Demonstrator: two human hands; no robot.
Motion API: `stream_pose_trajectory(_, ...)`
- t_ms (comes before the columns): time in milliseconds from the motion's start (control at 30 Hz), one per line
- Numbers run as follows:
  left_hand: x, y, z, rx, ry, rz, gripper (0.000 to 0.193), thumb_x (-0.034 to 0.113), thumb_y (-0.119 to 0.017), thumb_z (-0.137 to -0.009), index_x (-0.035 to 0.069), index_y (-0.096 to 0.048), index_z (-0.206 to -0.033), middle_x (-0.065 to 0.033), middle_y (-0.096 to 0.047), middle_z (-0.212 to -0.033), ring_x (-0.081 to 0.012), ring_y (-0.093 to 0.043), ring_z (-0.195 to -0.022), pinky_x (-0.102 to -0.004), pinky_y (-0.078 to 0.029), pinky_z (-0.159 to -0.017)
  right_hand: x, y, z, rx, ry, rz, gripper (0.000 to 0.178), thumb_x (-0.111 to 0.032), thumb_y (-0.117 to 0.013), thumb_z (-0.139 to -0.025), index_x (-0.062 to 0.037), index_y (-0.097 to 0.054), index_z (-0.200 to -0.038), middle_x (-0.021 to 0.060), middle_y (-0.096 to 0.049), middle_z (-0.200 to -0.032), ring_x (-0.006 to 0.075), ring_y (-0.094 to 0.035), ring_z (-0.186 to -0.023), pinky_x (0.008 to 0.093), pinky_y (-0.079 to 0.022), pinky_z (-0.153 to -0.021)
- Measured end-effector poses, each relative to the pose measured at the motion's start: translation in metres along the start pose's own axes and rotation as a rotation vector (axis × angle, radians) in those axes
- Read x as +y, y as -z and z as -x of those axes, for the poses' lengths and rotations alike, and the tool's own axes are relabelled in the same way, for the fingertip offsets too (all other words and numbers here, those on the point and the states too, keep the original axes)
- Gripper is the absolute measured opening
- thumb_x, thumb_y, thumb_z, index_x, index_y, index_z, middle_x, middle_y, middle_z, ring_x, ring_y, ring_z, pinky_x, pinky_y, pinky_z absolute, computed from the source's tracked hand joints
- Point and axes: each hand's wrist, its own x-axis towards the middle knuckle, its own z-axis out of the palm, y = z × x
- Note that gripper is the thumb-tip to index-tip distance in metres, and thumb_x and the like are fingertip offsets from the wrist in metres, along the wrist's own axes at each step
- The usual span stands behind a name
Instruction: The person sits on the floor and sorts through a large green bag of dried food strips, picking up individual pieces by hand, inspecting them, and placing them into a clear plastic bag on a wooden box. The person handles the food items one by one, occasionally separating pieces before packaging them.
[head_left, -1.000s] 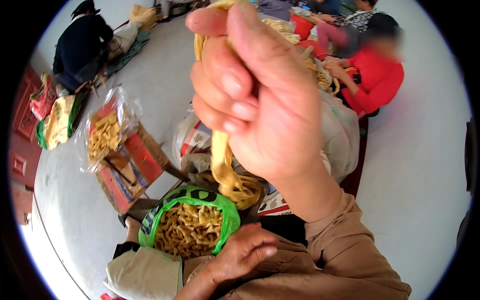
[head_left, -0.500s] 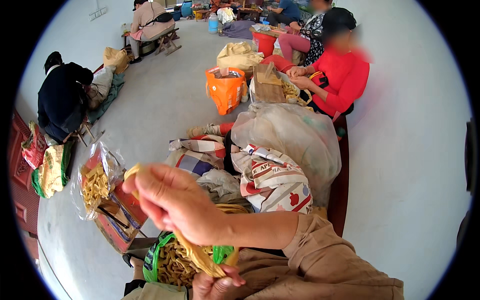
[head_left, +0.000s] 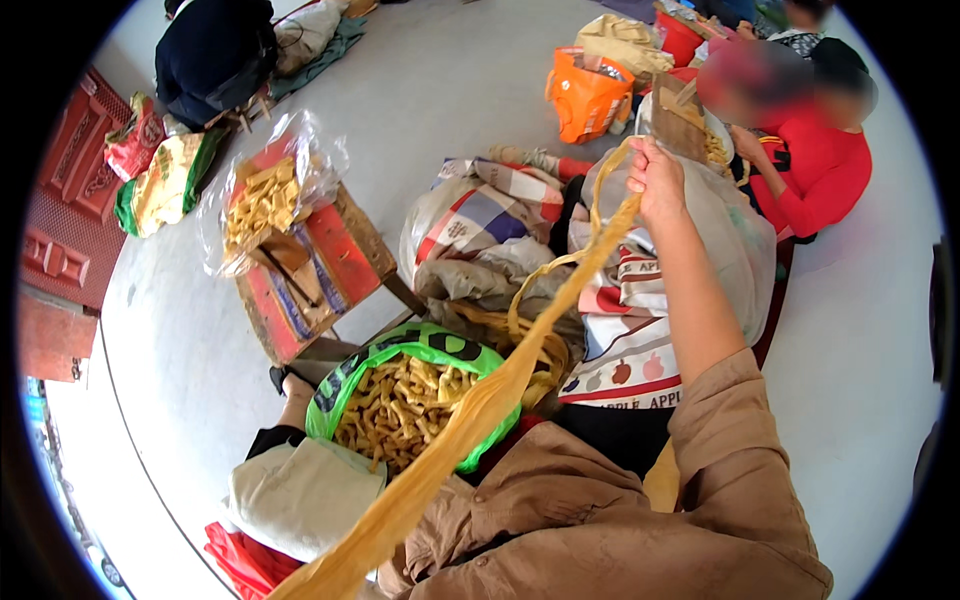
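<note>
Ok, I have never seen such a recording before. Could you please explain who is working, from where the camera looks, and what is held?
There is no machine: a person works with bare hands. The view comes from a wide fisheye camera on that person's head, looking down, so straight edges bend near the rim. The right hand is raised, gripping a long yellow strip that runs down to the picture's lower left edge; the left hand is out of view. Close to the lap, an open green bag holds many small yellowish-brown pieces. Beyond it, to the left, a red wooden stool bears a clear plastic bag with more yellowish pieces. At the upper right sits another person in red.
</note>
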Motion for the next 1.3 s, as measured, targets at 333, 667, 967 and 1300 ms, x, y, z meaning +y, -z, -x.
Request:
stream_pose_trajectory(333, -0.009, -0.035, -0.027, 0.648, 0.387, 0.319, 0.035, 0.015, -0.063, -0.097, -0.012, -0.063, -0.119, -0.0048, -0.060, -0.064, -0.0081, -0.050, -0.049, -0.0202, -0.039, -0.048, 0.109, -0.048, 0.109, -0.697, 0.394, 1.523, 0.038, -0.029, -0.062, -0.097, 0.0023, -0.061, -0.118, 0.0184, -0.069, -0.114, 0.0329, -0.067, -0.104, 0.0407, -0.052, -0.089)
stream_pose_trajectory(667, -0.028, 0.031, -0.059, 0.551, 0.721, -0.078, 0.022, 0.016, -0.062, -0.101, -0.002, -0.066, -0.111, 0.0015, -0.060, -0.070, -0.0027, -0.049, -0.053, -0.0188, -0.039, -0.047, 0.032, -0.120, 0.272, -1.403, 0.818, 0.669, 0.051, -0.036, -0.077, -0.084, -0.0030, -0.064, -0.121, 0.0080, -0.066, -0.080, 0.0246, -0.069, -0.070, 0.0338, -0.054, -0.059)
stream_pose_trajectory(967, -0.033, 0.040, 0.019, 0.576, 0.777, -0.373, 0.016, 0.012, -0.060, -0.102, -0.002, -0.067, -0.099, 0.0015, -0.054, -0.065, -0.0052, -0.049, -0.055, -0.0224, -0.039, -0.050, 0.024, -0.081, 0.193, -1.249, 1.361, 1.092, 0.039, -0.029, -0.081, -0.072, -0.0029, -0.065, -0.097, 0.0042, -0.054, -0.068, 0.0228, -0.059, -0.059, 0.0342, -0.049, -0.053)
stream_pose_trajectory(1300, -0.064, 0.037, 0.006, 0.765, 0.709, -0.014, 0.020, 0.015, -0.060, -0.102, -0.002, -0.066, -0.097, -0.0001, -0.058, -0.068, -0.0055, -0.053, -0.056, -0.0213, -0.045, -0.052, 0.067, -0.107, 0.266, -1.512, 0.725, 0.824, 0.083, -0.026, -0.086, -0.069, -0.0085, -0.051, -0.142, 0.0106, -0.051, -0.145, 0.0290, -0.054, -0.127, 0.0497, -0.041, -0.113)
